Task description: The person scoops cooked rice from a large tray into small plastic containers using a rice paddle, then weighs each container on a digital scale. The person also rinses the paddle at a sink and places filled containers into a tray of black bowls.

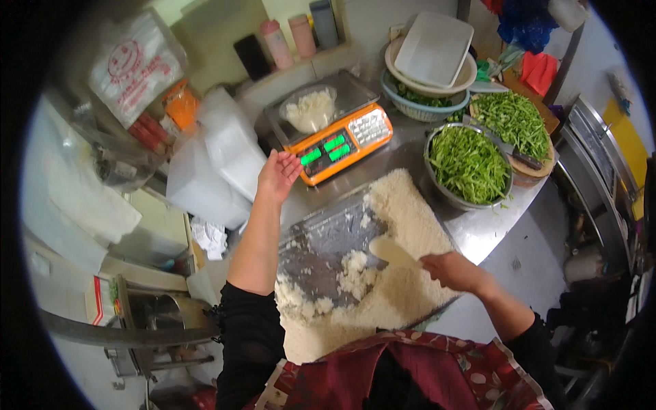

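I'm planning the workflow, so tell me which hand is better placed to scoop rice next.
Probably the right: the right hand grips the paddle, whose blade is at the rice. The left hand looks empty, beside the orange scale.

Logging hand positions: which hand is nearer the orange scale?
Left. The left hand is beside the orange scale, at its left end; the right hand is farther off, holding a paddle over the rice.

Glossy metal tabletop (490,231), rough, grainy rice (418,213).
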